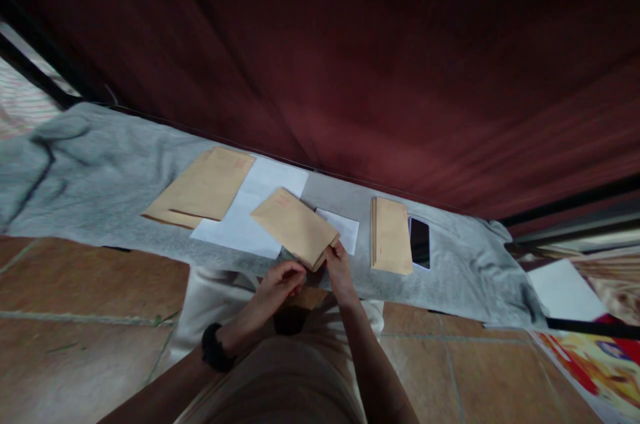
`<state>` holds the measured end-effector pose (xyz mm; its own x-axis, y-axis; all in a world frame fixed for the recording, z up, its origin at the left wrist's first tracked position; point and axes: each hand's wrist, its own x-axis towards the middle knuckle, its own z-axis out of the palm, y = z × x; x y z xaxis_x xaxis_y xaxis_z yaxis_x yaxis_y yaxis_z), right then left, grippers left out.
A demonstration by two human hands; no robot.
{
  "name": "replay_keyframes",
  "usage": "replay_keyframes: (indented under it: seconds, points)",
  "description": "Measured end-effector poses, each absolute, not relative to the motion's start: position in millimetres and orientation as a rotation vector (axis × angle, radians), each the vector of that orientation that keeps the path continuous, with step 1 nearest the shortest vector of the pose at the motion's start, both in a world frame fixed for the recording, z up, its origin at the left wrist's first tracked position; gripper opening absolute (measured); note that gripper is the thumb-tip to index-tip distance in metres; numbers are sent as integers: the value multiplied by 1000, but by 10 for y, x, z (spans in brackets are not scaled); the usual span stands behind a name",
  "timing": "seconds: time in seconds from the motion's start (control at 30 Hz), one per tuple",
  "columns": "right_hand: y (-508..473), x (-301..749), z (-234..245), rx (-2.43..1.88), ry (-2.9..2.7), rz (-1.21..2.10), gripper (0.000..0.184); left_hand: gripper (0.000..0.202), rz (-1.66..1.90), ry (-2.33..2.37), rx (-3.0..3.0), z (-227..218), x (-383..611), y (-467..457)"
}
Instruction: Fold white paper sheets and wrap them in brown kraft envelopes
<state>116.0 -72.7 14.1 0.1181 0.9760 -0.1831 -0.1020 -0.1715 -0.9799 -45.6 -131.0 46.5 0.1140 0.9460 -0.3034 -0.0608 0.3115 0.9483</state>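
A brown paper envelope [296, 223] lies tilted in front of me, with small red print near its far left corner. My right hand [340, 269] pinches its near right corner, where the edges look doubled. Just left of that corner is my left hand [281, 285], its fingers curled in and nothing visible in them. Under the envelope's left part lies a large white sheet [270, 179]. A smaller white paper [346, 229] shows from beneath its right side.
Larger brown envelopes [210, 184] overlap the white sheet on the left. To the right sit a stack of brown envelopes [393, 236] and a phone [419, 242]. Everything rests on a narrow surface covered by grey cloth [460, 271]. A dark red curtain [320, 77] hangs behind.
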Motion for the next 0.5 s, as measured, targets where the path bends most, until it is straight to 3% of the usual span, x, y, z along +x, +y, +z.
replay_keyframes:
  seconds: [0.07, 0.1, 0.23, 0.3, 0.5]
  points:
    - [-736, 1195, 82, -1335, -1018, 1270, 25, 17, 1009, 1325, 1407, 488, -538, -1265]
    - [-741, 1211, 57, -1340, -1052, 1265, 25, 26, 1021, 1376, 1632, 507, -587, -1210]
    - [-749, 1261, 21, -1346, -1196, 1276, 27, 84, 667, 1463, 2361, 562, -793, -867]
    - [-741, 1274, 35, -1313, -1251, 1300, 30, 103, 434, 1456, 2516, 560, -861, -707]
    - [-709, 1281, 63, -1241, -1301, 1314, 40, 118, 88, 1389, 2545, 592, -889, -504]
